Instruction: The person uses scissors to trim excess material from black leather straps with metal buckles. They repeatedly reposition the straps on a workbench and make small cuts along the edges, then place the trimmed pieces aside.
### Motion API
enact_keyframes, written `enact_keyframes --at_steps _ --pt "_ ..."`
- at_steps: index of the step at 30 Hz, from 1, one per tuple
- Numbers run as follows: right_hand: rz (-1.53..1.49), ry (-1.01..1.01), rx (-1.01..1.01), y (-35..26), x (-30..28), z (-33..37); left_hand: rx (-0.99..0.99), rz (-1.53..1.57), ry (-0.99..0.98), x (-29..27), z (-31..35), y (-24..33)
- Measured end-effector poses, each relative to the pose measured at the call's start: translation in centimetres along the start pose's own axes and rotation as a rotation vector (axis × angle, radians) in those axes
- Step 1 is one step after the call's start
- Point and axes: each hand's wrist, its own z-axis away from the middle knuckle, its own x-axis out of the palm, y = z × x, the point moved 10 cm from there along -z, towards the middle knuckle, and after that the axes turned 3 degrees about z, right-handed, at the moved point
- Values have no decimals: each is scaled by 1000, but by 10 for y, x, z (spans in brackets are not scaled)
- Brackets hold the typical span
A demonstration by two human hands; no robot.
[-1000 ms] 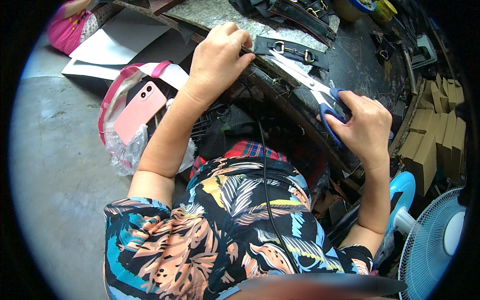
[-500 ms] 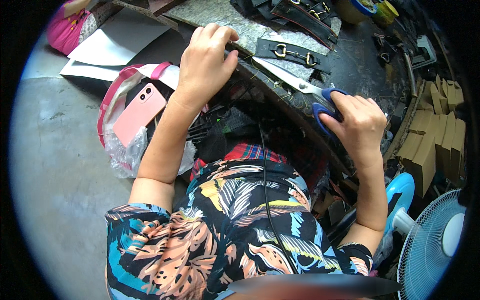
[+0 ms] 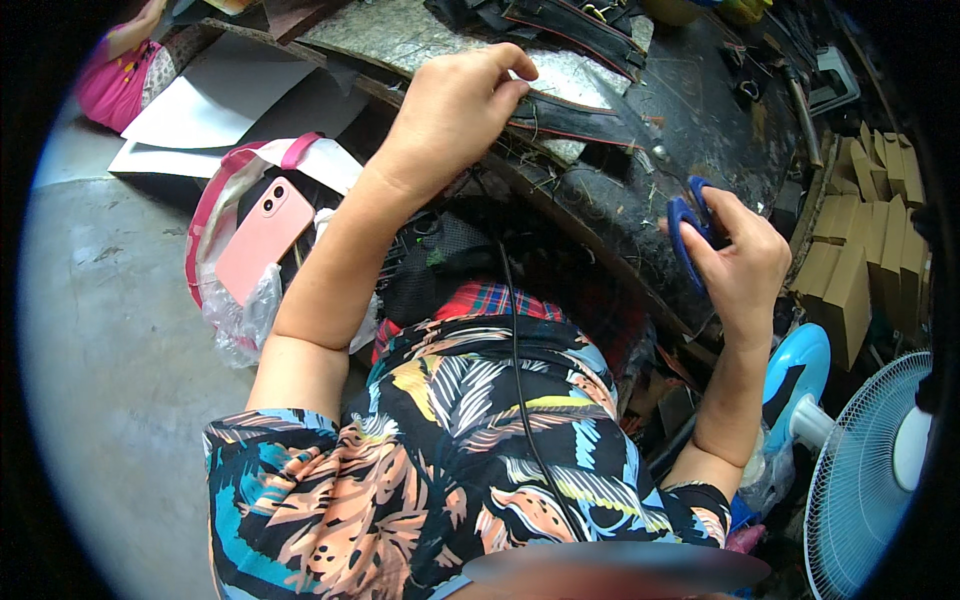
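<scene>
My right hand grips a pair of scissors by the blue handles. The blades are blurred and point up and left over the workbench. A black strap with reddish edging lies at the bench's near edge, below the blades. My left hand is at the strap's left end, its thumb and forefinger curled close together. Whatever is between those fingertips, if anything, is too small to make out. Beyond them, more black straps are heaped on a pale stone slab.
The dark workbench carries thread scraps. Cardboard pieces stand at right, above a blue-and-white fan. A bag with a pink phone is at left, below white sheets. A cable runs down my front.
My left hand has moved right to the strap's end. My right hand and the scissors have shifted slightly right. The strap's gold fittings, visible before, no longer show; a reddish edge does.
</scene>
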Motion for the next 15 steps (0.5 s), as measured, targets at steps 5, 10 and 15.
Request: enact_keyframes --at_steps 5,10,15 --pt "234 -125 -10 -7 22 -2 92 -231 92 -15 3 6" --pt "240 -101 -33 -9 22 -2 476 -112 116 -22 13 43" --pt "225 -72 -57 -12 13 0 301 -70 -52 2 12 31"
